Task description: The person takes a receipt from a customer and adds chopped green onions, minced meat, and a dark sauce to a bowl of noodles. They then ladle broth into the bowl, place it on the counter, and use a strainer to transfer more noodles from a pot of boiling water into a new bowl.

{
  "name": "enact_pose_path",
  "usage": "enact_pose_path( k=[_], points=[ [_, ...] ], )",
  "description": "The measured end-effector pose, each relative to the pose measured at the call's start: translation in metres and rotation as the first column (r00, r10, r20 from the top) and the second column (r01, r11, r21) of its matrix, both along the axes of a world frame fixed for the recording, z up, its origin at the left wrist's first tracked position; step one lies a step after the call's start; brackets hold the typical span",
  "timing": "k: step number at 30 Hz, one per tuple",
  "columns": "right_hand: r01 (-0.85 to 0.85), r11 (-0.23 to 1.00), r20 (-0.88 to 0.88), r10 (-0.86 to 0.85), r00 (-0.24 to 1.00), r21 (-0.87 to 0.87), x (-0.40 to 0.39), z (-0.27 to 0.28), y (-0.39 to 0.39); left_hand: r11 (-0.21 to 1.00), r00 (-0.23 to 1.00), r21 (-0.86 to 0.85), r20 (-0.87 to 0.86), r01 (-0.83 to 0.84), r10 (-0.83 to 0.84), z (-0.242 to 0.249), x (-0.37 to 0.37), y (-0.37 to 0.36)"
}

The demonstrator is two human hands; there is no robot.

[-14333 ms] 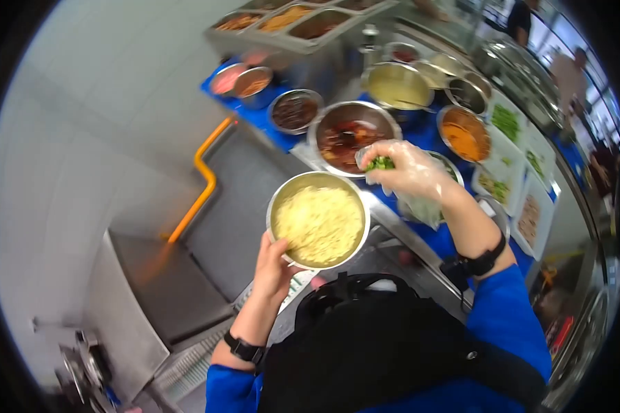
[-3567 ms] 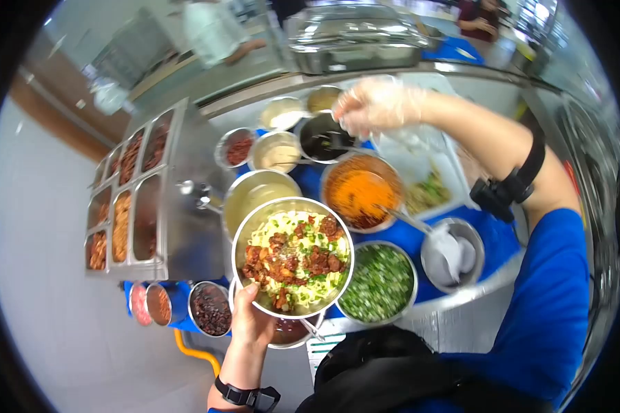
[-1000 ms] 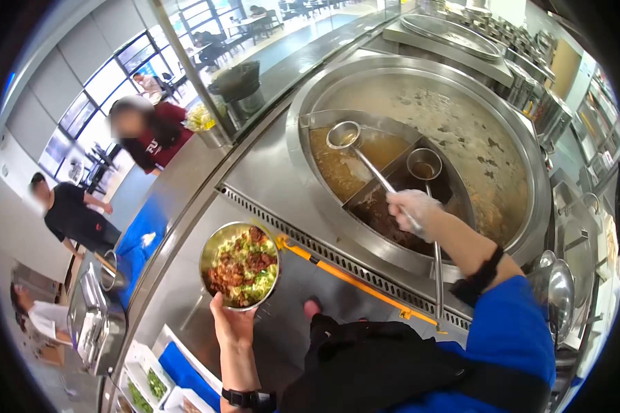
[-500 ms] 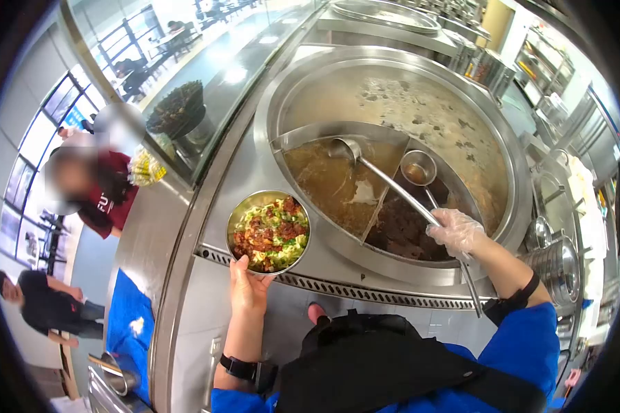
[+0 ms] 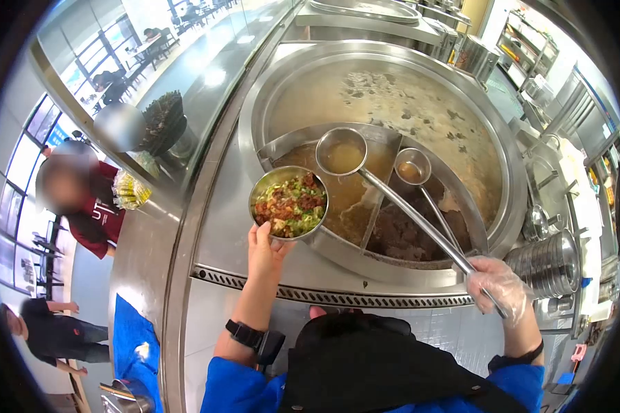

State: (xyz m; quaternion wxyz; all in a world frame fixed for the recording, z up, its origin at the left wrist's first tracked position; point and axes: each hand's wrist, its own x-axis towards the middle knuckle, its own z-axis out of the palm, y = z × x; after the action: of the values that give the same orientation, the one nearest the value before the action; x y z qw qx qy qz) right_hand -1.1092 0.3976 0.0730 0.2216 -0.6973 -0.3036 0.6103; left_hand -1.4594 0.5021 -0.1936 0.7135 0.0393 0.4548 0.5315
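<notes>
My left hand point(image 5: 265, 251) grips the lower edge of a steel bowl point(image 5: 300, 237). Chopped green vegetables and reddish-brown meat topping fill it. The bowl hangs over the near-left rim of a big round pot point(image 5: 386, 49), overlapping its brown-broth compartment. My right hand point(image 5: 499, 286), in a clear plastic glove, is closed around the handle of a ladle point(image 5: 420, 217). The head of that ladle is raised over the broth compartment and holds cloudy liquid, just right of and beyond the bowl. A second, smaller ladle point(image 5: 430, 196) rests in the dark-broth compartment.
Pale broth with dark floating bits fills the pot's far section. Stacked steel bowls point(image 5: 544, 265) stand at right. Across the counter point(image 5: 141, 241), beside a glass screen, is a person in a dark red shirt point(image 5: 100, 217). A blue cloth point(image 5: 134, 337) lies lower left.
The ladle's head has come up out of the broth, now holding liquid, as my right hand moved right and down. My left hand brought the bowl up and right, nearer the ladle.
</notes>
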Motion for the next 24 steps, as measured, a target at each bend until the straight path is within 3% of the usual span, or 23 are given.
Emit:
enact_pose_path(
  k=[7, 11, 24],
  points=[
    [0.054, 0.998, -0.024, -0.053, 0.998, 0.044, 0.007, 0.029, -0.024, 0.999, 0.999, -0.001, 0.016, -0.041, 0.041, 0.010, 0.032, 0.016],
    [0.030, 0.999, 0.119, -0.034, 0.992, 0.034, 0.004, 0.036, -0.026, 0.997, 0.996, -0.002, 0.039, -0.077, 0.077, 0.007, 0.046, 0.020],
    [-0.124, 0.991, 0.219, 0.108, 0.970, 0.059, 0.021, 0.045, -0.026, 0.994, 0.994, 0.005, 0.034, -0.108, 0.107, 0.017, 0.065, 0.009]
  ],
)
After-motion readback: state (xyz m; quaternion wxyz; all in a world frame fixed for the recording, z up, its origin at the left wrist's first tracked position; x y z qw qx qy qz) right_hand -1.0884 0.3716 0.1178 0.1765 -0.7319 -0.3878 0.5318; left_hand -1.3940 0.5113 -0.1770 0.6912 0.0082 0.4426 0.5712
